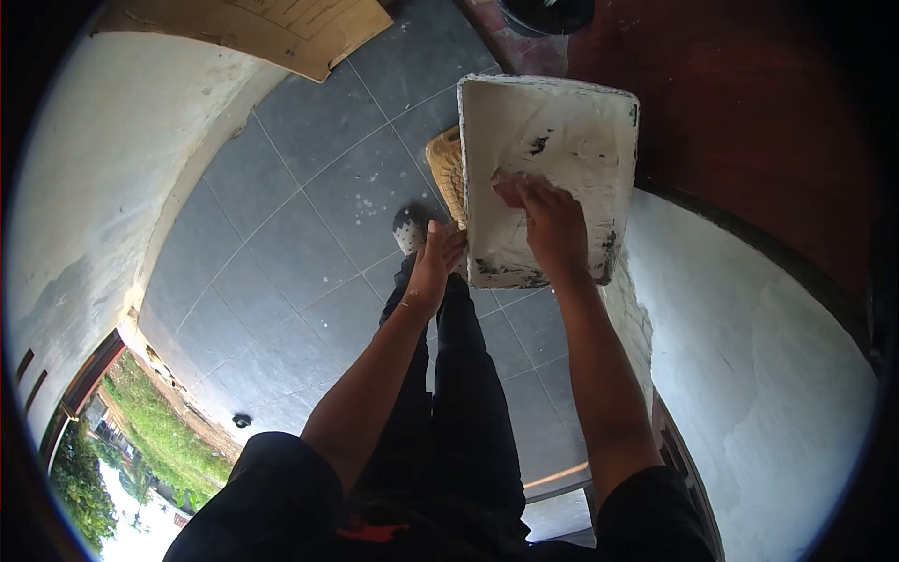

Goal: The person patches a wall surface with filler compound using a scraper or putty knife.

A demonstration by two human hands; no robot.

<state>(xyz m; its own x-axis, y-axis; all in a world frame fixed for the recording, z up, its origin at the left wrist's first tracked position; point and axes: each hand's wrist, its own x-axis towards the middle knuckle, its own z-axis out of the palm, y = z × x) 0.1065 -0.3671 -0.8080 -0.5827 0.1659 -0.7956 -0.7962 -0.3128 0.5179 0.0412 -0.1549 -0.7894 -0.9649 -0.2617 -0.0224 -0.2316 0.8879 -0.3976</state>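
A wide, shallow tray (630,131) holds a thick white paste (585,140) with dark bare patches showing through. In my right hand (557,229) is a dull red scraper (508,186), a flat piece pinched between thumb and fingers. Its edge rests against the paste near the tray's middle. My left hand (435,267) is at the tray's lower left side, thumb pointing up and apart from the fingers. Those fingertips reach the tray's outer wall and seem to touch it. Under the tray's left side shows part of a tan woven-looking stool or basket (447,170).
Grey floor tiles (300,234) with white spots lie below, with my shoe (408,229) on them. Plastered walls (740,337) rise on both sides. A dark red raised surface (730,103) carries a black bucket (548,14). Cardboard (290,33) lies at upper left.
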